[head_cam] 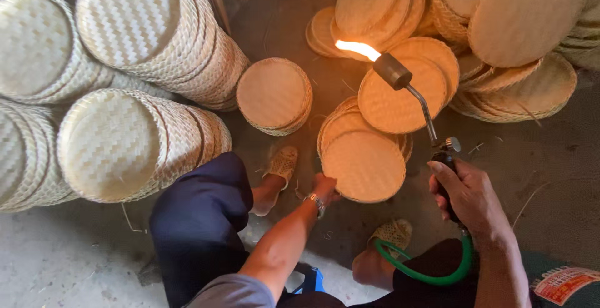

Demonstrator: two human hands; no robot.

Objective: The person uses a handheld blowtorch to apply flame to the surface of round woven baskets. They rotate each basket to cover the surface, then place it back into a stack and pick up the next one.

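My right hand (469, 195) grips the dark handle of a gas torch (412, 92). Its bent metal tube ends in a black nozzle with a bright flame (357, 48) shooting up and left. A green hose (431, 275) loops from the handle below my wrist. My left hand (325, 188), with a watch on the wrist, holds the lower left rim of a round woven bamboo tray (365, 165). That tray leans on a short stack of similar trays. Another tray (397, 95) stands just behind the nozzle.
Tall sideways stacks of pale woven trays (144, 27) fill the left side. Loose heaps of tan trays (519, 20) lie at the top right. A small stack (275, 94) sits mid-floor. My feet in woven sandals (282, 163) rest on the concrete floor.
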